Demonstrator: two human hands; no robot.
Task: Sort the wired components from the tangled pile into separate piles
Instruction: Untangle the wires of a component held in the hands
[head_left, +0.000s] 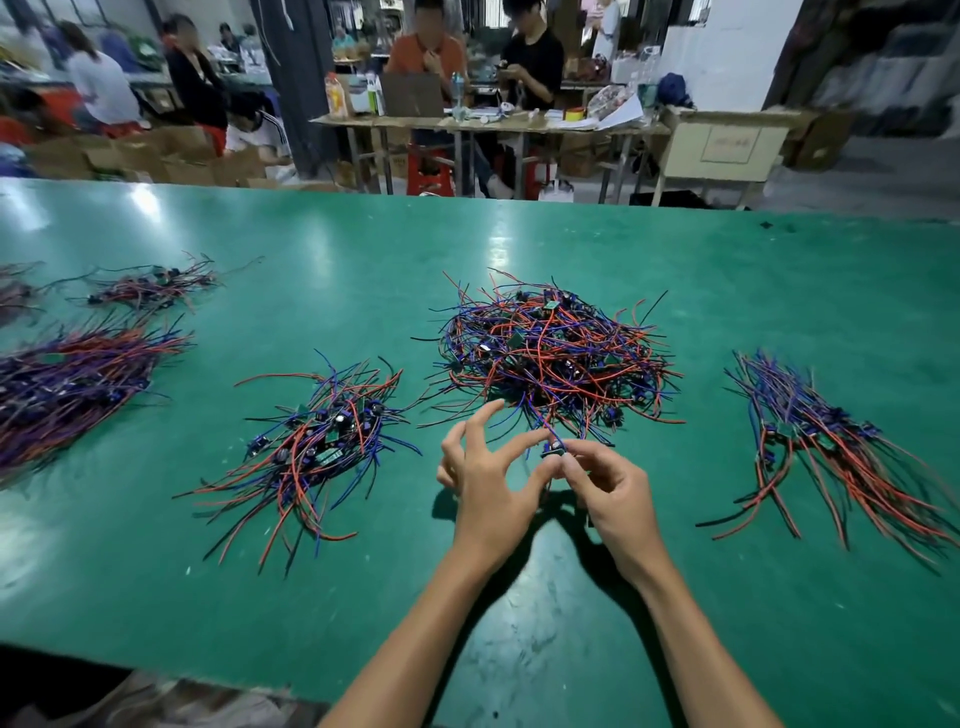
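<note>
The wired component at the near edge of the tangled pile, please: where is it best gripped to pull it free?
Probably by its small board, not the wires, coming from the near side: the right hand already pinches it there, and its wires trail back into the tangled pile.

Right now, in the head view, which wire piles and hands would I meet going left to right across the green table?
Large aligned bundle → small far pile → loose sorted pile → left hand → tangled pile → right hand, pinching one component → right-side bundle.
</note>
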